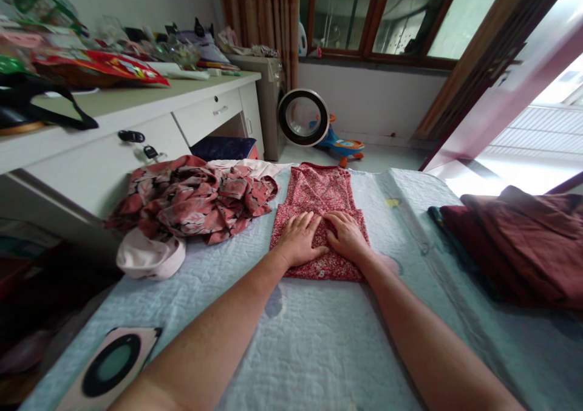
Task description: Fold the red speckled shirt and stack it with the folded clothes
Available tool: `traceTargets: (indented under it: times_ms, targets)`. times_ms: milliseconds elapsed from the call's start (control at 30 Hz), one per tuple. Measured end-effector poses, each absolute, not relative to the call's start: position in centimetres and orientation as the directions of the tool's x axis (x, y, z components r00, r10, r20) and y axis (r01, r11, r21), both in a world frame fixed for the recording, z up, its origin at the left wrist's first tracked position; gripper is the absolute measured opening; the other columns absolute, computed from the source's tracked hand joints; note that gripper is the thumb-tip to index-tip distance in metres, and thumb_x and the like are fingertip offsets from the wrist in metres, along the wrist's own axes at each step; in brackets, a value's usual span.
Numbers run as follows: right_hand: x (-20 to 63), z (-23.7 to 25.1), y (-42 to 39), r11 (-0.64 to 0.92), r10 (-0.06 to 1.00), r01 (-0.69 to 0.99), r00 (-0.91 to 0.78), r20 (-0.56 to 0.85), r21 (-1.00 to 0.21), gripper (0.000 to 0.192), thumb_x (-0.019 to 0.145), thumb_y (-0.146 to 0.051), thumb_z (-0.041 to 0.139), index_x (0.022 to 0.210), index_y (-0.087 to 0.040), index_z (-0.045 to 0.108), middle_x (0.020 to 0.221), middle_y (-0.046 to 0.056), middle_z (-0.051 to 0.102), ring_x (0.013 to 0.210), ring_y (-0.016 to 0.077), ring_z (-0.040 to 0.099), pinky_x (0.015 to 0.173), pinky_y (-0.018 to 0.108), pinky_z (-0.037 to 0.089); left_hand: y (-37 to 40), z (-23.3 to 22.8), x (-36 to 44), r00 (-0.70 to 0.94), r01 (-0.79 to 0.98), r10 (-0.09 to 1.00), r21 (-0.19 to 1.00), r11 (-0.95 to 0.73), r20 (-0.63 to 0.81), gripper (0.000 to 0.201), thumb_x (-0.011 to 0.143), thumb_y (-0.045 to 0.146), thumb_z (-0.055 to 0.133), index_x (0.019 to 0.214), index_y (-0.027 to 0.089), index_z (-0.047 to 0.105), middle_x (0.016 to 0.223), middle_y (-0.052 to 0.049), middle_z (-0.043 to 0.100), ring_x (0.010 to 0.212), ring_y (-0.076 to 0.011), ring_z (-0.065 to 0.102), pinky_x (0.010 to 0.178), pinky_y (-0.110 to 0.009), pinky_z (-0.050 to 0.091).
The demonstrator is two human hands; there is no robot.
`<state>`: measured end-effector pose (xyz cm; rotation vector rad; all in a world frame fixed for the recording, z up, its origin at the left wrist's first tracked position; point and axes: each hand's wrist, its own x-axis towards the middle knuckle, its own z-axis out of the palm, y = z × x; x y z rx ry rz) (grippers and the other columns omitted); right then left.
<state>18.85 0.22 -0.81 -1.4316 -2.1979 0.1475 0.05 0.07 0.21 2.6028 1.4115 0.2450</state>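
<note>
Both hands, left hand [299,239] and right hand [347,236], lie flat with fingers spread on the red dress [319,201]; looks soft and light, best grabbed by the edges.

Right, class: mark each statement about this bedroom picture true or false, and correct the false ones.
1. Both hands lie flat on the folded red floral garment. True: left hand, right hand.
2. A crumpled pink leaf-print cloth heap lies left of that garment. True.
3. The dark maroon clothes sit on the white desk. False: they lie on the pale blue quilt, at the right.
4. The left hand holds a phone. False: it presses the garment.
</note>
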Motion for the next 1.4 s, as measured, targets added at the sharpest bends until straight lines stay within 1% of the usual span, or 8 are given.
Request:
traceTargets:
  times_ms: [333, 467, 633, 800, 900, 1033, 1267, 1400]
  targets:
    - [18.9, -1.3, 0.4, 0.426, 0.889, 0.848, -0.328, 0.319, -0.315, 0.055, 0.083, -0.020, 0.049, 0.139, -0.018, 0.052, 0.146, 0.009, 0.052, 0.136, 0.0270, 0.043, 0.114, 0.050, 0.032, 0.1, 0.1, 0.1, 0.533, 0.812, 0.843, 0.237, -0.534, 0.071, 0.086, 0.084, 0.065, 0.053, 0.152, 0.017, 0.030, 0.160, -0.016, 0.030, 0.149, -0.0303, 0.024, 0.121, -0.050, 0.016]
    - [18.9, -1.2, 0.4, 0.419, 0.894, 0.850, -0.327, 0.305, -0.318, 0.057, 0.083, -0.020, 0.048, 0.140, -0.017, 0.051, 0.148, 0.009, 0.050, 0.137, 0.0275, 0.041, 0.114, 0.050, 0.031, 0.1, 0.2, 0.1, 0.534, 0.811, 0.842, 0.237, -0.534, 0.071, 0.086, 0.085, 0.064, 0.053, 0.152, 0.016, 0.030, 0.160, -0.017, 0.029, 0.149, -0.0307, 0.023, 0.122, -0.049, 0.015]
    - [18.8, -0.7, 0.1, 0.431, 0.883, 0.837, -0.314, 0.349, -0.337, 0.053, 0.080, -0.019, 0.053, 0.133, -0.017, 0.056, 0.137, 0.010, 0.058, 0.127, 0.0282, 0.047, 0.112, 0.049, 0.034, 0.0, 0.1, 0.1, 0.533, 0.811, 0.843, 0.241, -0.532, 0.067, 0.086, 0.084, 0.065, 0.054, 0.152, 0.017, 0.030, 0.160, -0.016, 0.029, 0.149, -0.0305, 0.023, 0.121, -0.049, 0.015]
    - [18.8, -0.3, -0.1, 0.443, 0.866, 0.825, -0.293, 0.405, -0.350, 0.038, 0.080, -0.020, 0.056, 0.118, -0.020, 0.063, 0.117, 0.010, 0.063, 0.113, 0.0275, 0.053, 0.105, 0.047, 0.039, 0.1, 0.0, 0.0, 0.532, 0.808, 0.843, 0.251, -0.532, 0.075, 0.087, 0.084, 0.066, 0.054, 0.152, 0.019, 0.029, 0.160, -0.015, 0.030, 0.149, -0.0302, 0.022, 0.121, -0.050, 0.015]
    - [18.8, -0.4, 0.0, 0.439, 0.870, 0.830, -0.299, 0.392, -0.343, 0.035, 0.081, -0.020, 0.056, 0.115, -0.021, 0.064, 0.115, 0.009, 0.063, 0.111, 0.0275, 0.054, 0.104, 0.046, 0.040, 0.2, 0.0, 0.0, 0.531, 0.809, 0.844, 0.252, -0.531, 0.073, 0.086, 0.084, 0.067, 0.053, 0.152, 0.020, 0.029, 0.160, -0.015, 0.029, 0.149, -0.0303, 0.023, 0.121, -0.050, 0.015]
    - [18.8, -0.7, 0.1, 0.442, 0.874, 0.832, -0.316, 0.369, -0.335, 0.040, 0.082, -0.020, 0.054, 0.121, -0.020, 0.062, 0.123, 0.010, 0.062, 0.116, 0.0276, 0.052, 0.106, 0.047, 0.038, 0.2, -0.1, 0.0, 0.533, 0.807, 0.842, 0.250, -0.535, 0.081, 0.088, 0.083, 0.067, 0.052, 0.152, 0.019, 0.029, 0.160, -0.016, 0.030, 0.149, -0.0308, 0.023, 0.121, -0.050, 0.016]
    - [18.9, -1.0, 0.3, 0.438, 0.880, 0.838, -0.325, 0.347, -0.325, 0.049, 0.083, -0.020, 0.051, 0.132, -0.019, 0.057, 0.137, 0.009, 0.059, 0.127, 0.0271, 0.049, 0.111, 0.048, 0.035, 0.1, 0.0, 0.0, 0.532, 0.807, 0.842, 0.248, -0.535, 0.085, 0.085, 0.083, 0.067, 0.052, 0.152, 0.020, 0.030, 0.160, -0.014, 0.030, 0.149, -0.0299, 0.023, 0.121, -0.049, 0.016]
    - [18.8, -1.1, 0.3, 0.423, 0.889, 0.849, -0.321, 0.327, -0.316, 0.054, 0.083, -0.020, 0.050, 0.136, -0.018, 0.055, 0.143, 0.010, 0.055, 0.132, 0.0278, 0.045, 0.112, 0.050, 0.033, 0.1, 0.2, 0.0, 0.537, 0.806, 0.840, 0.245, -0.538, 0.079, 0.086, 0.084, 0.066, 0.052, 0.152, 0.018, 0.031, 0.160, -0.016, 0.030, 0.149, -0.0302, 0.023, 0.122, -0.049, 0.015]
